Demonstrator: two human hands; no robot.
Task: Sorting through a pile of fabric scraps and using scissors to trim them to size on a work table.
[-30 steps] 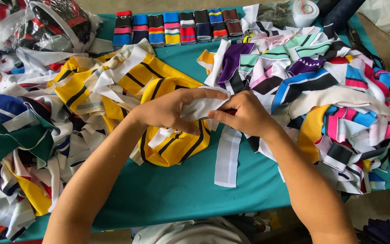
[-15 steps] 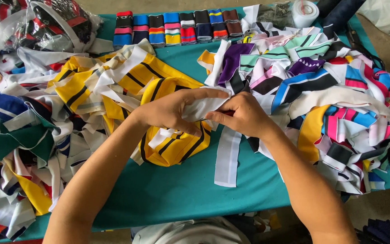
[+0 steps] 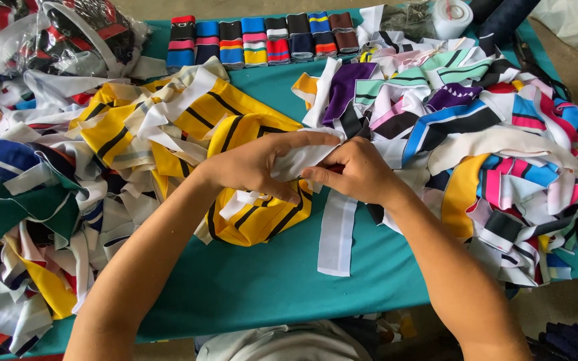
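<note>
Centrally, a white strip (image 3: 300, 160) is pinched between the fingers of the left hand (image 3: 252, 164) and the right hand (image 3: 356, 172), both closed on it, above the teal table (image 3: 249, 281). A yellow bundle (image 3: 255, 214) lies just under the hands, and a longer white band (image 3: 338, 234) hangs to the near right. Mixed scraps (image 3: 496, 147) are heaped at the right, more scraps (image 3: 28, 200) at the left, and folded cuffs (image 3: 262, 40) are lined along the far edge.

White fabric strip (image 3: 300, 159) bunched between hands.
</note>
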